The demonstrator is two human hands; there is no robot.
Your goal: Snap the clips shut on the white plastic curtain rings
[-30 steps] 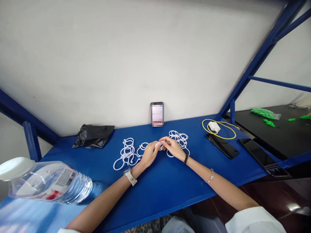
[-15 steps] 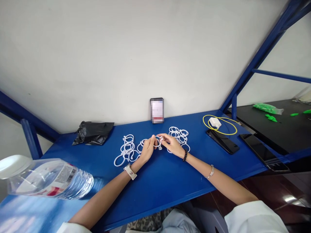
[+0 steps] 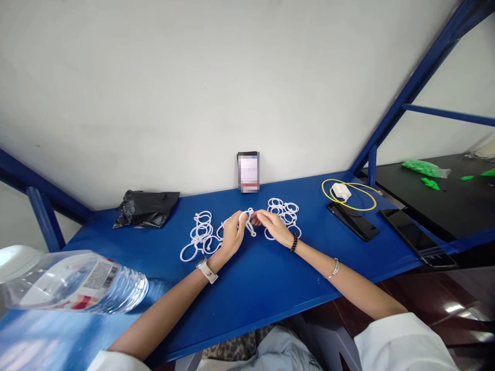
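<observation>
Between thumb and fingers of my left hand (image 3: 233,233) is a white plastic curtain ring (image 3: 250,224), turned nearly edge-on, with small round eyelets at its ends. My right hand (image 3: 275,226) is just to the right of that ring. Its fingers are curled together, and whether they touch the ring or pinch anything is hidden. A cluster of similar white rings (image 3: 202,226) lies left of my left hand, with one ring partly behind that hand. Another cluster of rings (image 3: 286,208) lies beyond and partly under my right hand.
On the blue table (image 3: 255,288) are a black plastic bag (image 3: 147,208), a large clear bottle (image 3: 77,283) near left, and a propped phone (image 3: 248,172). At right lie a yellow cable (image 3: 365,207), a white charger (image 3: 341,191) and two dark phones (image 3: 353,221). Blue posts flank the table.
The ring in my left hand has turned from showing its round opening to nearly edge-on. My right fingers have curled in and drawn slightly away from it. The view has shifted slightly.
</observation>
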